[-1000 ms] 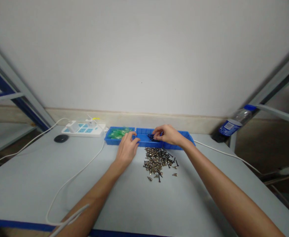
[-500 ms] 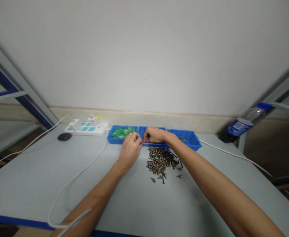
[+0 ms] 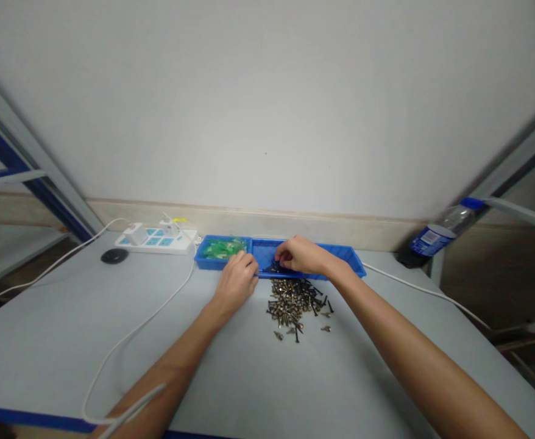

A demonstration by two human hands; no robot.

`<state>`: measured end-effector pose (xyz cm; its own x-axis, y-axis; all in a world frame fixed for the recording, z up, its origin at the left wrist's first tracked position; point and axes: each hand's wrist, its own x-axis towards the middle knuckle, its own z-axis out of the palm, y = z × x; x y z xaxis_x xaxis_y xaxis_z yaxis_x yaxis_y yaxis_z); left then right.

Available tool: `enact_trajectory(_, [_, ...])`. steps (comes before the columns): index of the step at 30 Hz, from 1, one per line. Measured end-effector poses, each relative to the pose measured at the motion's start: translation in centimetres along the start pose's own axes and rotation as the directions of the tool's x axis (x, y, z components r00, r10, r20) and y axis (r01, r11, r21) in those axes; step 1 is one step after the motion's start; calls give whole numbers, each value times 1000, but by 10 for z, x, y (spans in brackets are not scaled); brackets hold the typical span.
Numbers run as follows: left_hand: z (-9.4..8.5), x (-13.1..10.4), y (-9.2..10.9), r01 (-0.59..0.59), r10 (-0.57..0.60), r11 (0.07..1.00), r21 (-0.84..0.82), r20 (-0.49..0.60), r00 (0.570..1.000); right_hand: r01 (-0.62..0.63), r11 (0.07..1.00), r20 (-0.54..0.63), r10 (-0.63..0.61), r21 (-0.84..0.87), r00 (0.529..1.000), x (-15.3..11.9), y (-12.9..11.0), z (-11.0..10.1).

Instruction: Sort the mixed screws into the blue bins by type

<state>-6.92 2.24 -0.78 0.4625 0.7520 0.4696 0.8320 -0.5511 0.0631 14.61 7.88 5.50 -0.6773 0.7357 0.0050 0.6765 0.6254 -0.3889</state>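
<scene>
My right hand (image 3: 300,255) is over the middle blue tray (image 3: 262,247), its fingers curled and pointing down. Dark screws (image 3: 272,267) lie in that tray just below the fingertips. Whether anything sits between these fingers is hidden. My left hand (image 3: 237,279) rests by the front corner where the left blue tray (image 3: 210,264) meets the middle one, with its fingers bent together; what they grip cannot be made out. Green plastic pieces (image 3: 224,247) fill the left tray. In front of the middle tray lies a pile of brass-coloured and black screws (image 3: 290,300).
The right blue tray (image 3: 353,261) is partly behind my right forearm. A white power strip (image 3: 162,242) with plugs and a black disc (image 3: 114,256) are at the left. A dark-drink bottle (image 3: 434,238) leans at the right. White cables (image 3: 139,326) cross the table.
My right hand has shifted right and lifted slightly in the middle tray, and dark screws now show beneath it. My left hand has stayed near the tray corner. The view has shifted slightly.
</scene>
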Motion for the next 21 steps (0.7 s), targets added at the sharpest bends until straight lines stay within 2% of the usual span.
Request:
enact_trajectory(6, [1, -1, 2, -17, 17, 1000, 8, 13, 1000, 42, 990, 100, -28, -138, 995, 11, -9, 12])
enact_trajectory(13, [0, -1, 0, -22, 23, 1000, -20, 18, 1000, 48, 967, 72, -31, -250, 997, 16, -10, 11])
enact_trajectory(17, [-1, -1, -1, -15, 15, 999, -32, 18, 1000, 74, 970, 59, -61, -233, 996, 19, -6, 19])
enact_trajectory(21, [0, 0, -1, -7, 8, 1000, -27, 37, 999, 74, 988, 23, -71, -138, 997, 17, -2, 20])
